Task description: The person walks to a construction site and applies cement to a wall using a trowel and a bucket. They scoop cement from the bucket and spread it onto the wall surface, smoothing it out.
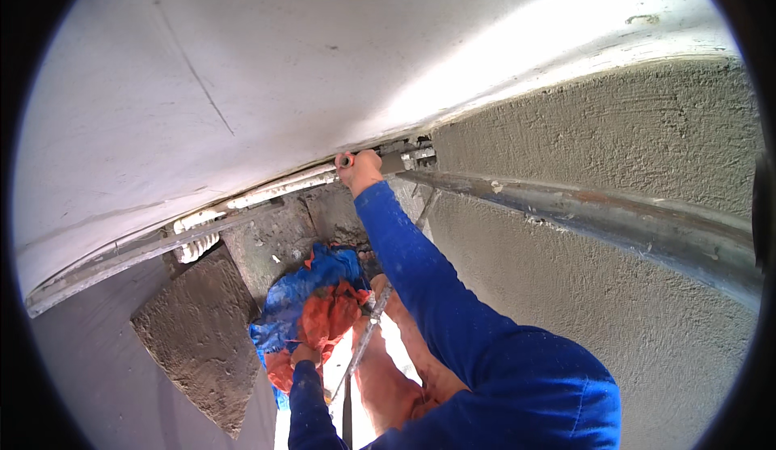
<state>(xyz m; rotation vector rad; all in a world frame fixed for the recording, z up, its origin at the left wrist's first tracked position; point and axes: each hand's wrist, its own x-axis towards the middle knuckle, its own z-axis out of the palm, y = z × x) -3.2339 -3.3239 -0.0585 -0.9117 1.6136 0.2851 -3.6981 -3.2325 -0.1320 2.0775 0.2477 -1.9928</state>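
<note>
My right hand [361,170], at the end of a blue sleeve reaching up, is closed round a tool with a round, hollow handle end [345,161]. A flat grey part [392,163] shows just right of my fist, but I cannot tell if it belongs to the tool. The hand is at the seam where the white surface meets the wall, beside a white pipe [283,186]. Lower down, my left hand [305,355] is closed at a crumpled red plastic sheet or bag [327,317]. Its fingers are partly hidden. Blue crumpled sheeting [295,288] lies against the red one.
A thick grey pipe or beam [598,214] runs along the rough grey plaster [647,119] on the right. To the left is a brown rough slab or board [198,337], below a white coiled fitting [196,236]. A thin spattered rod [368,341] slants between my arms.
</note>
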